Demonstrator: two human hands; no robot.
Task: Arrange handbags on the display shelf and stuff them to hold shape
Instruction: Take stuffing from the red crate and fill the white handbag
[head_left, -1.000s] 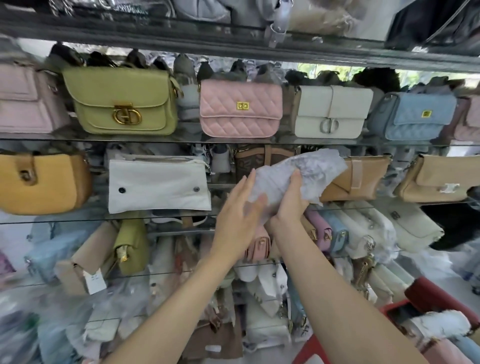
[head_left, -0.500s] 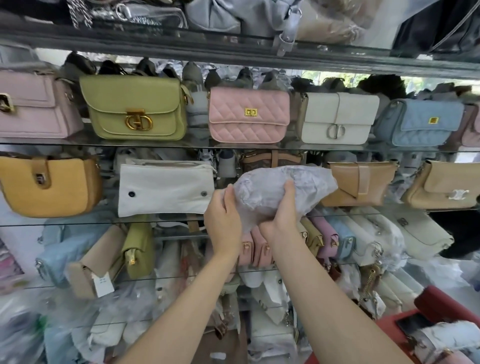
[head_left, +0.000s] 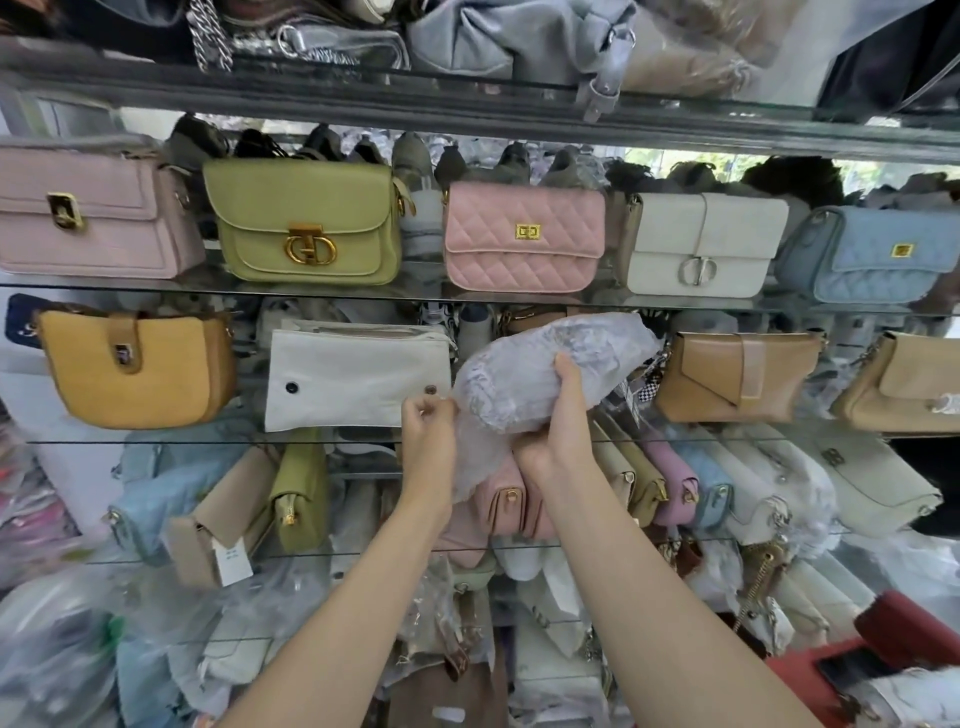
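Observation:
A bundle wrapped in clear crinkled plastic (head_left: 545, 374) is held up in front of the middle glass shelf (head_left: 156, 442). My right hand (head_left: 558, 415) grips it from below, thumb on its front. My left hand (head_left: 428, 431) pinches the loose plastic edge at the bundle's lower left. What is inside the wrap is hidden. To its left a white canvas bag (head_left: 358, 379) stands on the shelf, and a tan flap bag (head_left: 737, 376) stands to its right.
The upper shelf carries a lilac bag (head_left: 88, 223), a green bag (head_left: 304, 223), a pink quilted bag (head_left: 524, 234), a cream bag (head_left: 706, 244) and a blue quilted bag (head_left: 878, 254). A mustard bag (head_left: 135, 369) stands at left. Lower shelves are crammed with bags; a red stool (head_left: 904, 639) is at bottom right.
The bundle came down and turned level in front of the shelf. My left hand went from flat against it to pinching the plastic at its lower left.

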